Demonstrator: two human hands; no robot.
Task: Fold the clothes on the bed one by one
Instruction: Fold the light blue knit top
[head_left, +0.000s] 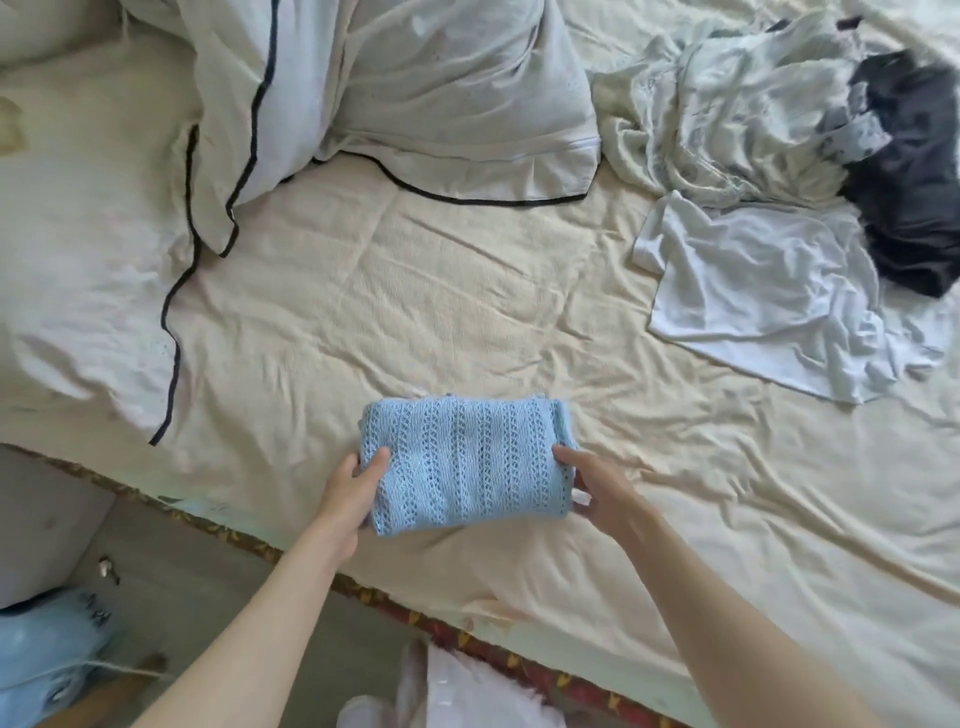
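Blue knit sweater (464, 464), folded into a compact rectangle, sits near the front edge of the bed (467, 291); left hand (353, 491) grips its left edge, right hand (597, 486) grips its right edge, thumbs on top. Bare sheet stretches behind it up to the pillows (447, 98). Unfolded clothes lie well apart at far right: white shirt (769, 296), pale garment (727, 114), dark garment (914, 176).

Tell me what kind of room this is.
Most likely a home bedroom: a bed with a rumpled cream sheet, a black-piped pillow, and loose clothes waiting to be folded beside a folded blue knit.
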